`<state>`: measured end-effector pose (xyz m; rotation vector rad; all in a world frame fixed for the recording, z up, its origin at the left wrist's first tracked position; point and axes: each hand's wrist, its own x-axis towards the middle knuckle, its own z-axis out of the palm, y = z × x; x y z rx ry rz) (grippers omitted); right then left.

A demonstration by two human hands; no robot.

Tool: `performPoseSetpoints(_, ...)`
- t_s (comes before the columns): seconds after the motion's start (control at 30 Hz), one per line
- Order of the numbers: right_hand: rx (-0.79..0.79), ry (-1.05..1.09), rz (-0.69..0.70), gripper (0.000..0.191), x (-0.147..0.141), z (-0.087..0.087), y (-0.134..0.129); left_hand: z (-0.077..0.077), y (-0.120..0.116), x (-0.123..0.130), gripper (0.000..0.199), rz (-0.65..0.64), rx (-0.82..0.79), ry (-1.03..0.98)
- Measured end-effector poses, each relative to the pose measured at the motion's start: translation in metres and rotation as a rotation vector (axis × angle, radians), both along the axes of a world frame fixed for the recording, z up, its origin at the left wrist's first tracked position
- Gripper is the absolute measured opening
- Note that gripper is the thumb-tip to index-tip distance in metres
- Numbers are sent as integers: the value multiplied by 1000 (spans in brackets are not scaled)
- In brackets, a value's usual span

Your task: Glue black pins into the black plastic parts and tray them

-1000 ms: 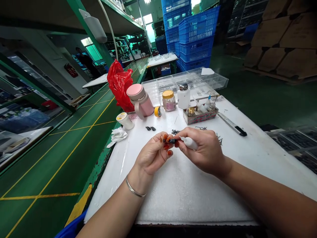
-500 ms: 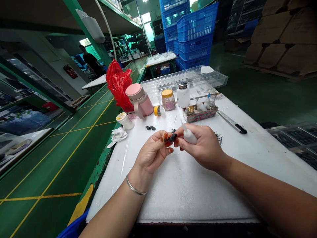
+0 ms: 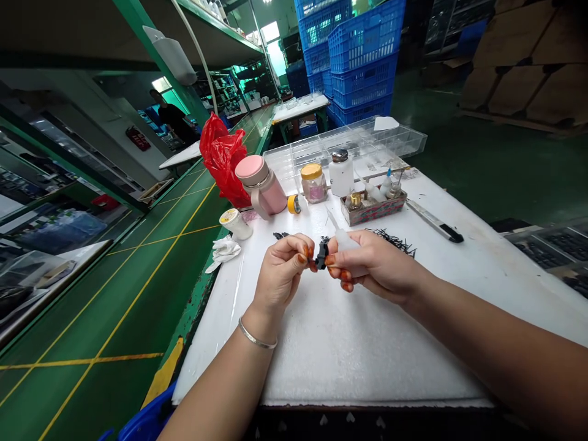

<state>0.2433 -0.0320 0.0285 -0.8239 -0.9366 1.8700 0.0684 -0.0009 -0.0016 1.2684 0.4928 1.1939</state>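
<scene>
My right hand (image 3: 374, 266) is closed around a small white squeeze bottle (image 3: 345, 240) with a thin pointed nozzle aimed up and left. Its thumb and fingertips also pinch a small black plastic part (image 3: 322, 254), held upright above the white work surface (image 3: 349, 343). Close beside that part, my left hand (image 3: 285, 269) is closed in a pinch. A tiny dark bit shows at its fingertips, too small to name. Behind the left hand lie small black pieces (image 3: 280, 235), partly covered. Thin black strips (image 3: 392, 240) are heaped beyond the right hand.
Along the back stand a pink mug (image 3: 264, 187), a yellow-lidded jar (image 3: 314, 184), a white bottle (image 3: 340, 174) and a small box of bottles (image 3: 374, 208). A utility knife (image 3: 434, 222) lies at right, a white glove (image 3: 223, 252) at left. Blue crates (image 3: 362, 67) rise behind.
My fingertips have drawn slightly apart, and the black part now stands upright in my right fingers. The squeeze bottle has shifted a little left, and more of the black strips shows.
</scene>
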Motion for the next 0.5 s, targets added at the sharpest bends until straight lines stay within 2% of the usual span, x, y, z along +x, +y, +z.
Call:
performPoseSetpoints(0.2, -10, 22, 7, 14, 0, -2, 0, -1, 1, 0, 30, 26, 48, 43)
performPoseSetpoints(0.5, -27, 13, 26, 13, 2, -3, 1, -1, 3, -1, 19, -51, 95, -17)
